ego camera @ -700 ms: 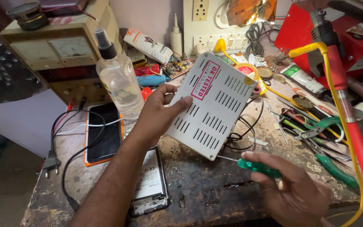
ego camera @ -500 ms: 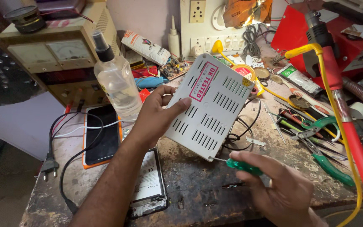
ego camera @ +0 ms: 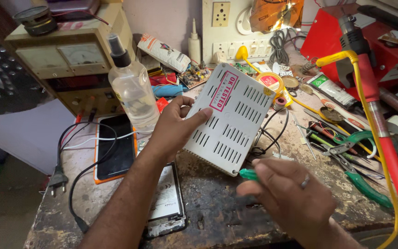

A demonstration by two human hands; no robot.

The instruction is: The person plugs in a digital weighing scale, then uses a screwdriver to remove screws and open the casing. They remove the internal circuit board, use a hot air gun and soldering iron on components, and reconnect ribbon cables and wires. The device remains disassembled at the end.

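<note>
My left hand (ego camera: 173, 127) grips the left edge of a white slotted metal box (ego camera: 231, 115) and holds it tilted on edge above the worn workbench (ego camera: 217, 221). A red stamped label marks the box's upper face. My right hand (ego camera: 286, 198) is closed around a green-handled screwdriver (ego camera: 248, 174), whose tip meets the box's lower corner. Black wires (ego camera: 268, 138) trail out from behind the box on its right side.
A clear spray bottle (ego camera: 132, 90) stands left of the box, by a phone in an orange case (ego camera: 114, 147) and a black power cord (ego camera: 63, 166). Another phone (ego camera: 166, 198) lies under my left forearm. Green pliers (ego camera: 360, 177), a red tool (ego camera: 374, 101) and small tools crowd the right.
My right hand has moved up and left, bringing the screwdriver tip from clear of the box to its lower corner. My left hand keeps its hold on the box.
</note>
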